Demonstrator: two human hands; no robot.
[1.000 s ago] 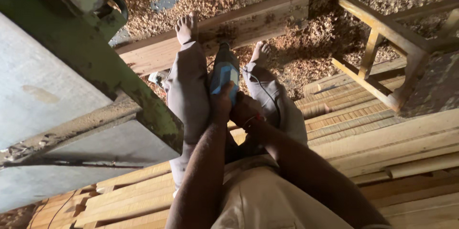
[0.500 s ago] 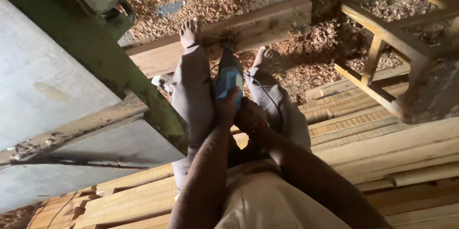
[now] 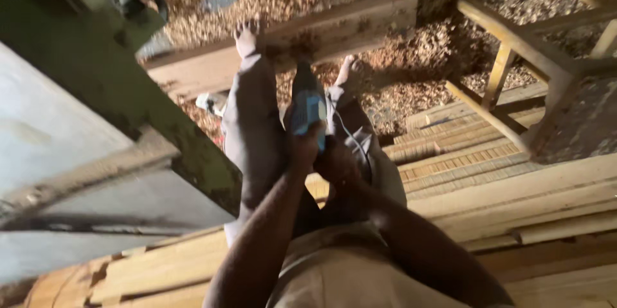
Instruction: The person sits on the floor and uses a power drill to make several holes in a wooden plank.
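Both hands (image 3: 321, 154) grip one blue phone (image 3: 309, 112).

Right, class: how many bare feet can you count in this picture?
2: the left foot rests on the wooden beam; the right foot lies just below the beam, on sawdust.

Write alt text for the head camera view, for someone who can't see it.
Seated on stacked wooden planks, a person holds a blue handheld phone-like object in the left hand, with the right hand beside it, bare feet resting on a thick timber beam over sawdust.
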